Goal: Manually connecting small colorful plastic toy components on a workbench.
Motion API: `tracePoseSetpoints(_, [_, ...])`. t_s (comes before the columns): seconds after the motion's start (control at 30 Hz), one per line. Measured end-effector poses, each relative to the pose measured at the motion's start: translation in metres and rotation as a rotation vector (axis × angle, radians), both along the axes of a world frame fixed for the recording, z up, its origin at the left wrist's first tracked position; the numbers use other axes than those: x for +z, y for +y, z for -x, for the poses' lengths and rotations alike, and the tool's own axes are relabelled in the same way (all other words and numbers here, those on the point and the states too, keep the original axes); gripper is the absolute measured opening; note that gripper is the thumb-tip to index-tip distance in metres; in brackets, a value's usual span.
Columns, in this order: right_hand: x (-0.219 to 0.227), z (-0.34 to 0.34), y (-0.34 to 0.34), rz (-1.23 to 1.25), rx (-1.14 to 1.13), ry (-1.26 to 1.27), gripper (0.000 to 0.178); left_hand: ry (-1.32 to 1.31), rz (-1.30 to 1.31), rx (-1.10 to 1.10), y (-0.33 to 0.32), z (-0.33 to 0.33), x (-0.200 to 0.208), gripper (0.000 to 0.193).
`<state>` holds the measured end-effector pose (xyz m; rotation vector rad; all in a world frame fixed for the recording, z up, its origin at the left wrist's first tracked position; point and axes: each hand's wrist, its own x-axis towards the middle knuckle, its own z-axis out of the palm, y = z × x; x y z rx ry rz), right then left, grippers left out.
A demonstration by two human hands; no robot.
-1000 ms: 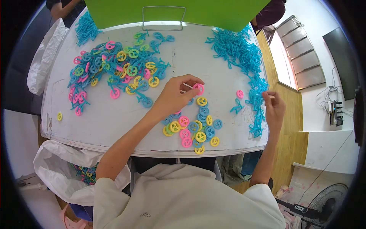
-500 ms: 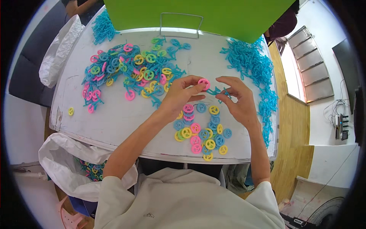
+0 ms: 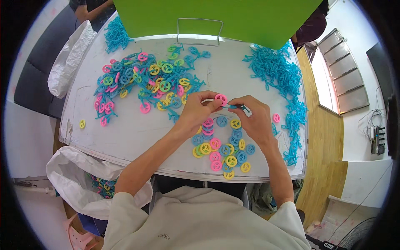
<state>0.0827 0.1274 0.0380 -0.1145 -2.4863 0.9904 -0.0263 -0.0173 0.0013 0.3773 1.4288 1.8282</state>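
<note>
Over the middle of the table, my left hand (image 3: 195, 110) pinches a small pink spoked wheel (image 3: 221, 99) between thumb and fingers. My right hand (image 3: 253, 118) is closed on a small blue plastic frame (image 3: 233, 107), mostly covered by its fingers. The frame's near end meets the pink wheel; whether they are joined cannot be made out. Just below both hands lie loose wheels in pink, blue, yellow and green, among them a yellow wheel (image 3: 231, 161) and a blue wheel (image 3: 221, 121).
Left of my hands spreads a heap of blue frames with coloured wheels (image 3: 146, 79). Bare blue frames (image 3: 275, 68) are piled along the right edge. A green panel (image 3: 208, 18) with a wire handle stands at the back. White sacks (image 3: 83, 179) flank the table's left side; another person's arm (image 3: 89, 13) shows beyond.
My right hand has moved left toward my left hand, its fingers closing on the blue frame. A pink wheel near the right-hand pile has come into view. The whole view has shifted slightly.
</note>
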Motion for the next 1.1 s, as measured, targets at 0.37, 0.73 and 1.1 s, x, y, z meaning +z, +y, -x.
tracePoseSetpoints(0.37, [-0.009,0.001,0.005,0.354,-0.048,-0.108,0.016,0.134,0.029,0.023,0.004,-0.004,0.008,0.017])
tracePoseSetpoints(0.73, [-0.016,0.000,0.002,0.103,0.028,0.041,0.013,0.078,-0.009,0.044,0.003,-0.009,0.011,0.007])
tracePoseSetpoints(1.1, [-0.020,0.001,0.003,0.240,0.019,0.019,0.012,0.020,0.005,0.053,0.005,-0.009,0.010,0.006])
